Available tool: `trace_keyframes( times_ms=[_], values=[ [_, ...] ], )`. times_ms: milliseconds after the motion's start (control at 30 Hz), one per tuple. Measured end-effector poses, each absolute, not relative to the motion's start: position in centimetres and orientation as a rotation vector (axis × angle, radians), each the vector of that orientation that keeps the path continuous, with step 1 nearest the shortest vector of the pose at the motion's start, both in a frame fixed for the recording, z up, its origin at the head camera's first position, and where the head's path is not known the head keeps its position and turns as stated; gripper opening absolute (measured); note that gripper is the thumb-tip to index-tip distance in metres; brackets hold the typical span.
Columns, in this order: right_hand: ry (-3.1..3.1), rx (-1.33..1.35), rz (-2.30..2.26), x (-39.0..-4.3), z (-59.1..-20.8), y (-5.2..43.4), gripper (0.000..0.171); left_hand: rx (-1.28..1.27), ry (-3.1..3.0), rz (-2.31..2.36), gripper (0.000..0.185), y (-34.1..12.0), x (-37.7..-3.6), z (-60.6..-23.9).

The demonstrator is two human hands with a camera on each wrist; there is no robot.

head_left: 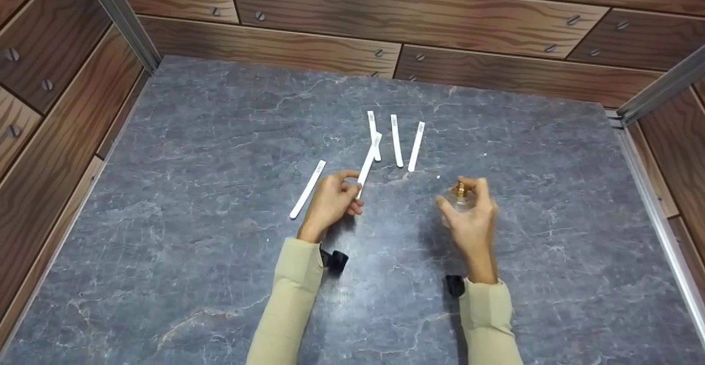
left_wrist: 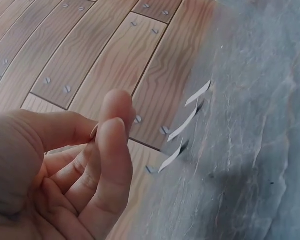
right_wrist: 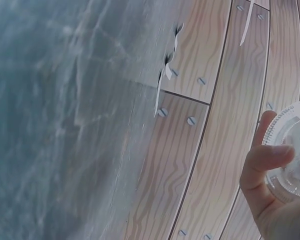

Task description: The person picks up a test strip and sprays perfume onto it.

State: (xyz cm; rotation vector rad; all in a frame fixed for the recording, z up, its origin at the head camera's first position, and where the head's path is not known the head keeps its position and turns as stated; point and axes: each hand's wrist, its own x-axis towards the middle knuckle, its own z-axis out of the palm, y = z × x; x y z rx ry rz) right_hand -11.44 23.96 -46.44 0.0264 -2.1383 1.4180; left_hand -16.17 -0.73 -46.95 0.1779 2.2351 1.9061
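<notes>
In the head view, my left hand (head_left: 332, 197) pinches a white paper test strip (head_left: 367, 162) near its lower end, between thumb and finger. The strip slants away from me, and its printed far end overlaps another strip (head_left: 372, 123). My right hand (head_left: 472, 219) grips a small clear glass perfume bottle (head_left: 461, 203) with a gold neck. The bottle's round, ribbed glass base (right_wrist: 285, 175) faces the right wrist camera. Just left of my left hand lies one more strip (head_left: 307, 190) on the table. The left wrist view shows the pinching fingers (left_wrist: 115, 145), the held strip mostly hidden behind them.
Beyond my hands, two further strips (head_left: 397, 141) (head_left: 416, 146) lie side by side on the grey marbled table (head_left: 182, 200). Wood-pattern panels (head_left: 319, 7) enclose the back and sides, with metal rails (head_left: 658, 211) at the edges.
</notes>
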Motion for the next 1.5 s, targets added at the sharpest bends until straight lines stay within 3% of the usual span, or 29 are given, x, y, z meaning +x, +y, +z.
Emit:
trace_keyframes(
  times_ms=[967, 1500],
  values=[
    [-2.145, 0.049, 1.362, -11.4, -46.2, 24.3, 0.041, -0.098, 2.177, 2.028, 0.036, 0.6, -20.2, -48.5],
    [-2.133, 0.077, 1.362, -11.7, -46.6, 24.8, 0.040, -0.059, 2.133, 1.989, 0.040, 1.0, -22.0, -49.3]
  ],
)
